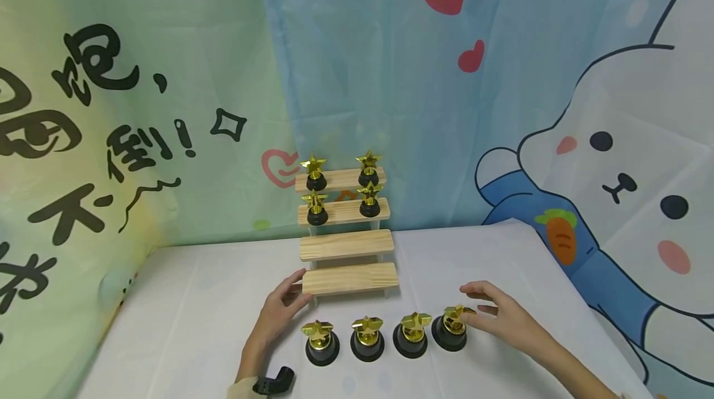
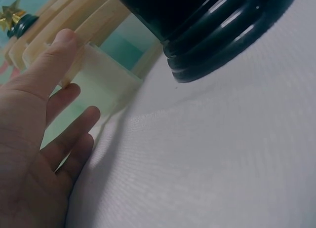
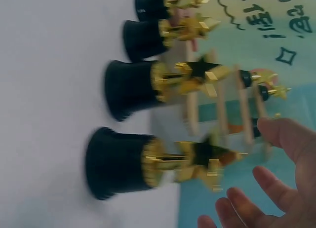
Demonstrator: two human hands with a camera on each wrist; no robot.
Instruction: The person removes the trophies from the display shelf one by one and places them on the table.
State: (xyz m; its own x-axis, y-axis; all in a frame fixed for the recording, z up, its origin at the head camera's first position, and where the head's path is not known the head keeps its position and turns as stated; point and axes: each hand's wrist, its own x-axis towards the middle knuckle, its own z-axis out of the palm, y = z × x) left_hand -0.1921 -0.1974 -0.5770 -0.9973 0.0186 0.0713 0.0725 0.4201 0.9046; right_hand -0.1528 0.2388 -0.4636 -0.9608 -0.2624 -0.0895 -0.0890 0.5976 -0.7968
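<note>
In my head view, the left hand [image 1: 277, 309] sits at one end of the bottom plank [image 1: 351, 279] — thumb at the front edge, fingers round the end. Beyond those fingers rise three higher planks [image 1: 347, 245], with four upper trophies [image 1: 369, 208] on the top two. A row of trophies stands on the white cloth [image 1: 446, 263] between both sets of fingers: the end trophy [image 1: 450, 337] right by the thumb of the right hand [image 1: 504, 318], the other three trophies [image 1: 367, 347] from there towards the left thumb.

On the left wrist feed, I see relaxed, parted fingers, with the plank's end close to thumb and index finger; how firmly they touch it I cannot tell. A black base [image 2: 212, 40] looms past the thumb tip, apart from the fingers.

On the right wrist feed, slightly blurred, I find the fingers spread wide and gripping nothing — the end trophy's star points towards the gap between thumb and fingers. Whether a fingertip grazes it, I cannot tell.
</note>
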